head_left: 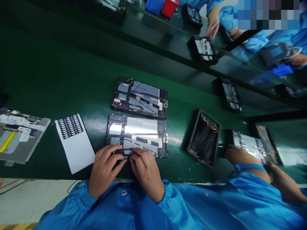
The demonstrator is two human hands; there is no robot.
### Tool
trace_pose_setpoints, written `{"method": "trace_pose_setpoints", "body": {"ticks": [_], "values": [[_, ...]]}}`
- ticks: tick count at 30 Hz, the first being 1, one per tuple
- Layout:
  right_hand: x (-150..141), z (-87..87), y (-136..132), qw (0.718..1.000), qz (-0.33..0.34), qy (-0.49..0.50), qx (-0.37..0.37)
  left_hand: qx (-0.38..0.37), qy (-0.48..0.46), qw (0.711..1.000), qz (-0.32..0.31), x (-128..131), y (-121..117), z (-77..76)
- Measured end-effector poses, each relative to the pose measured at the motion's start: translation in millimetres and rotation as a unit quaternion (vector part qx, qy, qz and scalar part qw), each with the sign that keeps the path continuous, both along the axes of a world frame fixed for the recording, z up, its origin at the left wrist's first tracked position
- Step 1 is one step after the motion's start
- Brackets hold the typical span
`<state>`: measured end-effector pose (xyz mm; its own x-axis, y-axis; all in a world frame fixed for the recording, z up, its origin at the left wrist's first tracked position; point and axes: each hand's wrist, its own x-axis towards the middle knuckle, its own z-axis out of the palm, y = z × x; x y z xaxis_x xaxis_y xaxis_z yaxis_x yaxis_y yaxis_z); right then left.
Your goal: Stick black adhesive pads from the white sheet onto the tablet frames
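An opened tablet body [141, 124] with a shiny metal plate, thin cables and dark strips lies on the green table before me. At its near edge my left hand [104, 171] is closed, thumb and forefinger pinched over the frame. My right hand [147, 172] is closed right beside it, its fingertips bent down on the same edge. Whatever is between the fingertips is too small and covered to make out. Just behind lies a second opened tablet body [144, 92], with no hand on it. Left of my hands is a white sheet [78, 153] with rows of black stickers.
Far left, a grey panel with a yellow strip [21, 137] lies on the table. To the right stands a black tray [203, 137] of small brass-coloured parts. A co-worker's hands [240, 156] work on another device at right. A raised shelf [153, 35] runs behind, with devices and bins.
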<state>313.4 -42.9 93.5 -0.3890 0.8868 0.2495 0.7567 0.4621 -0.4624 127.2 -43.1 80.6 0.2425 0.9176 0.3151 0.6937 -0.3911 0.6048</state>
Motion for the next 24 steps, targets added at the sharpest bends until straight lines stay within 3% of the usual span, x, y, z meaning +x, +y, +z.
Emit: {"method": "trace_pose_setpoints", "body": {"ticks": [5,9,24], "values": [[6,-3.9,-3,0.997,0.003,0.068,-0.019,0.020,0.030,0.999,-0.031,0,0,1.9],[17,-10.5,-12,0.990,-0.036,0.128,-0.041,0.031,0.042,0.998,-0.038,1,-1,3.6],[13,-9.2,-6,0.993,-0.050,0.106,-0.008,0.037,0.060,0.997,-0.025,8,4,-2.7]]}}
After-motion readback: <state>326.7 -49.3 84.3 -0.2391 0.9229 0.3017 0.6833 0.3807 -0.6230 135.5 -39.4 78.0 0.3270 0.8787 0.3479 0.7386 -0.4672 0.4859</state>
